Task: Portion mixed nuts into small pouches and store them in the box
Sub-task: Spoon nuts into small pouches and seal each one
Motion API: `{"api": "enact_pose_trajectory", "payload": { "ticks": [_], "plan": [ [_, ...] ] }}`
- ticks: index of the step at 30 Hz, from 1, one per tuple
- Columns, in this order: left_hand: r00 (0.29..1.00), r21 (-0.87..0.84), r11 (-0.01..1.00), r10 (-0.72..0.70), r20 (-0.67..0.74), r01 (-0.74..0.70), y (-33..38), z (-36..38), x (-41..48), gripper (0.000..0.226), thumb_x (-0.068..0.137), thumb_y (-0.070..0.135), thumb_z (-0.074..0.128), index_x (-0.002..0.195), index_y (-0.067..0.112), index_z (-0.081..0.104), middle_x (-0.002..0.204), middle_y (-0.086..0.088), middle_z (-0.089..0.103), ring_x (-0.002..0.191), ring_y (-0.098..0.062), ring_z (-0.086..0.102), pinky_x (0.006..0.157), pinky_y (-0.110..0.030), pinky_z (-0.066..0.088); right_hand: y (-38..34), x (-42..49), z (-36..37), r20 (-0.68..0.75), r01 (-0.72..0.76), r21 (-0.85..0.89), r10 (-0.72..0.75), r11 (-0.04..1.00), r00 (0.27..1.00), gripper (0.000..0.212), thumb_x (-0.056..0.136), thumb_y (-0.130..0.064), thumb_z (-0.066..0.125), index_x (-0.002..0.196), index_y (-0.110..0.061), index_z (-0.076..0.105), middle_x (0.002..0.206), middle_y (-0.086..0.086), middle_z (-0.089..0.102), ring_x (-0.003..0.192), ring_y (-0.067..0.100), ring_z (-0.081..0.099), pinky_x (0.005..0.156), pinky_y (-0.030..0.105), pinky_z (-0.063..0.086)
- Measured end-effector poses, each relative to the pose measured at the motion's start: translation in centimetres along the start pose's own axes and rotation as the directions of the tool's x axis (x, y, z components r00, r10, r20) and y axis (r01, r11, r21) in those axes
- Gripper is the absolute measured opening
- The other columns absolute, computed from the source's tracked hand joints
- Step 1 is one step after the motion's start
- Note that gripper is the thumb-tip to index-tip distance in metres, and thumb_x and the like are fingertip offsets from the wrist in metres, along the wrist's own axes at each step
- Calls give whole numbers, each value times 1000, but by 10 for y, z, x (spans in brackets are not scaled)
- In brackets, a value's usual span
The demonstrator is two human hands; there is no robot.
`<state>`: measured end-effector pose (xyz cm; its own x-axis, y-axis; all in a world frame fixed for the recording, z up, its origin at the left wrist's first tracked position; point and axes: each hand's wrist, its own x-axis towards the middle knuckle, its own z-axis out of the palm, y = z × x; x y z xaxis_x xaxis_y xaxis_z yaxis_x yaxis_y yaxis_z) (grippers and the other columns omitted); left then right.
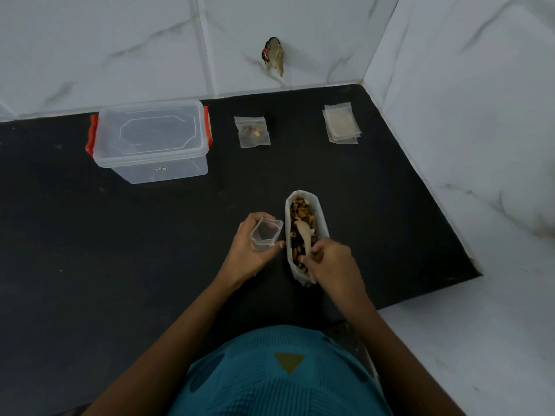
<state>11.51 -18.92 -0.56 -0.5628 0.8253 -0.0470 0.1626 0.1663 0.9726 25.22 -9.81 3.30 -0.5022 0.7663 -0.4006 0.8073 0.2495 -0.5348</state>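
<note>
My left hand (249, 250) grips a small clear pouch (265, 234), held open and empty, just left of the nut bag. The long white bag of mixed nuts (319, 211) lies on the black mat with its top open. My right hand (332, 261) holds a pale plastic spoon (304, 235) by its handle, its bowl resting on the nuts. A pouch with a few nuts inside (253, 131) lies flat at the back. A stack of empty pouches (342, 123) lies at the back right. The clear storage box (150, 141) with red clips stands at the back left, lid on.
A black mat (120, 250) covers the floor area, bordered by white marble tiles (480, 145) behind and to the right. A small dark object (274, 57) sits on the tiles beyond the mat. My teal garment (285, 376) fills the bottom centre.
</note>
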Motion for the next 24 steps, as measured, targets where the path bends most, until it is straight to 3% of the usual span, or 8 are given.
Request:
{"api": "enact_pose_trajectory", "payload": {
  "ticks": [4, 8, 11, 14, 17, 20, 24],
  "plan": [
    [999, 13, 1000, -10, 43, 9, -5, 3, 0, 40, 73, 19, 73, 99, 38, 48, 105, 19, 52, 105, -8, 51, 86, -20, 43, 1, -8, 12, -57, 63, -125, -71, 990, 996, 24, 86, -23, 59, 106, -13, 49, 102, 5, 60, 92, 18, 59, 75, 32, 51],
    [995, -13, 999, -46, 87, 47, -3, 3, -1, 36, 79, 10, 70, 102, 30, 51, 106, 16, 53, 102, 3, 52, 83, -12, 42, 3, -5, 2, -181, 63, -174, -94, 983, 979, 19, 89, -21, 52, 107, -15, 49, 99, 3, 60, 89, 17, 59, 73, 33, 52],
    [991, -68, 995, -69, 119, 78, -1, 4, -2, 33, 81, 6, 67, 108, 16, 52, 104, 12, 55, 94, 15, 53, 76, -3, 42, 10, 3, -9, -250, 79, -37, -86, 996, 964, 16, 89, -19, 54, 105, -18, 55, 98, 0, 59, 84, 12, 58, 71, 28, 51],
    [987, -86, 992, -84, 135, 96, -2, 4, -3, 35, 82, 6, 65, 113, 14, 52, 106, 13, 55, 94, 17, 53, 75, -3, 42, 16, 14, -14, -280, 174, 235, -105, 956, 954, 17, 87, -11, 59, 103, -14, 63, 99, 3, 63, 81, 2, 57, 69, 10, 47],
    [984, -95, 989, -94, 153, 110, -1, 4, -4, 37, 83, 6, 64, 116, 15, 51, 108, 15, 54, 96, 18, 52, 76, -3, 42, 16, 15, -15, -350, 232, 377, -94, 897, 932, 15, 85, -8, 62, 99, -11, 67, 96, 2, 64, 80, -5, 56, 69, 1, 42],
    [980, -125, 982, -118, 158, 138, 1, 4, -4, 37, 83, 6, 63, 117, 15, 51, 109, 15, 55, 95, 18, 53, 75, -3, 43, 17, 10, -19, -439, 285, 430, -77, 857, 895, 12, 88, -9, 58, 95, -17, 63, 89, -2, 61, 77, -5, 56, 69, 3, 42],
    [966, -200, 955, -182, 185, 218, 2, 1, -3, 34, 82, 7, 64, 111, 20, 53, 110, 8, 58, 95, 9, 58, 77, -9, 47, 18, 4, -18, -452, 382, 354, -201, 854, 869, 12, 90, -8, 54, 95, -14, 62, 84, -5, 61, 75, -3, 59, 68, 5, 44]
  ]
}}
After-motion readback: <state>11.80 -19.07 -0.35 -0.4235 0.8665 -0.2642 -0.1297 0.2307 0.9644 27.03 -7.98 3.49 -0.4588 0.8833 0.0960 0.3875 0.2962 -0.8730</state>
